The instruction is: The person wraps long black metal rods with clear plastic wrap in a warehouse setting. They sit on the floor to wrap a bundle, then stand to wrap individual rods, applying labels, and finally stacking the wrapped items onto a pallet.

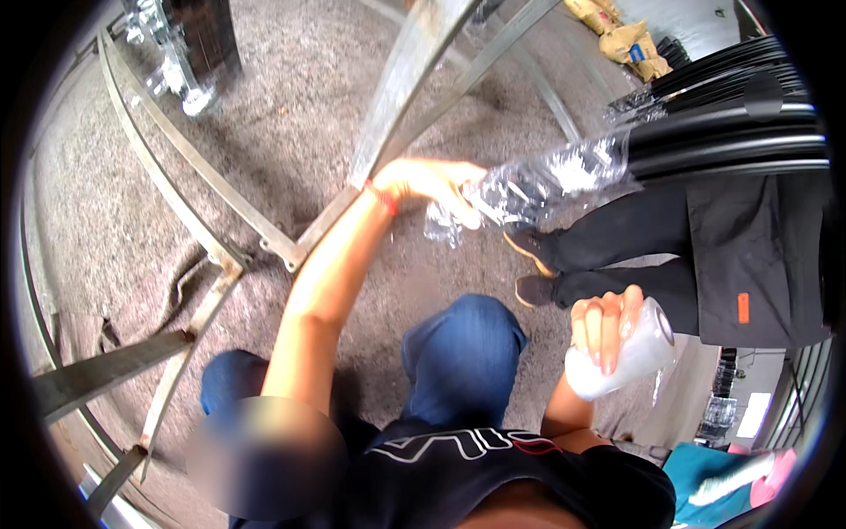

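Note:
A bundle of long black tubes (705, 145) reaches in from the right, its near end wound in shiny clear plastic film (564, 176). My left hand (427, 187), with a red band at the wrist, is at this wrapped end, thumb and fingers closing around its tip. Some loose film (443, 225) hangs just below that hand. To the lower right, my right hand (606, 328) grips a roll of clear stretch film (648, 353), fingers wrapped over its side. The roll is tilted, and its core opening faces right.
A metal frame (397, 88) of grey bars stands in front and to the left. Another person in black trousers (617, 220) stands close by on the right. More black tubes (749, 70) lie behind the bundle. Tan sacks (634, 48) sit at the far right. Rough grey matting (291, 79) covers the floor.

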The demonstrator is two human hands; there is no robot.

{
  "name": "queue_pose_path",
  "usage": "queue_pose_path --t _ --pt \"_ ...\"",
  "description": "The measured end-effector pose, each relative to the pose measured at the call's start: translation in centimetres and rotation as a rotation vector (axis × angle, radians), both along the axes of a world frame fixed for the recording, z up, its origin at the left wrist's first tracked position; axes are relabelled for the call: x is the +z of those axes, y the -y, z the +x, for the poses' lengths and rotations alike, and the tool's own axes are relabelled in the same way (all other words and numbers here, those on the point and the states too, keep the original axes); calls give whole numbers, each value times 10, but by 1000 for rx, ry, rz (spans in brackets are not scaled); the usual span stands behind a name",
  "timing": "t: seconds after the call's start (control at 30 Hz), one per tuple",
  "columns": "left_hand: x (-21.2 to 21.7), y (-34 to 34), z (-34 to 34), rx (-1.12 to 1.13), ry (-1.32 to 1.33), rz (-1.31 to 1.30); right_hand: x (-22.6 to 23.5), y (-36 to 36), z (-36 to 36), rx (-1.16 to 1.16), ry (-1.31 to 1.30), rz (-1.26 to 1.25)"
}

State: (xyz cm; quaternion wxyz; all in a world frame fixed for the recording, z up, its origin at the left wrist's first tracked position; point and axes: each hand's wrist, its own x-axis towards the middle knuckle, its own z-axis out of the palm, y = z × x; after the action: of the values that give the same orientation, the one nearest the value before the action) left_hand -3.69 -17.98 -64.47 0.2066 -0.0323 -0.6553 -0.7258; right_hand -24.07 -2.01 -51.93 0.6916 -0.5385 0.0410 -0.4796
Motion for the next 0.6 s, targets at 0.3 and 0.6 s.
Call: queue_pose_path --t 0.3,0.6 --pt "107 -95 -13 1080 1 -194 155 -19 81 101 -255 -92" --pt "313 -162 14 930 -220 66 290 -27 131 34 -815 -134"
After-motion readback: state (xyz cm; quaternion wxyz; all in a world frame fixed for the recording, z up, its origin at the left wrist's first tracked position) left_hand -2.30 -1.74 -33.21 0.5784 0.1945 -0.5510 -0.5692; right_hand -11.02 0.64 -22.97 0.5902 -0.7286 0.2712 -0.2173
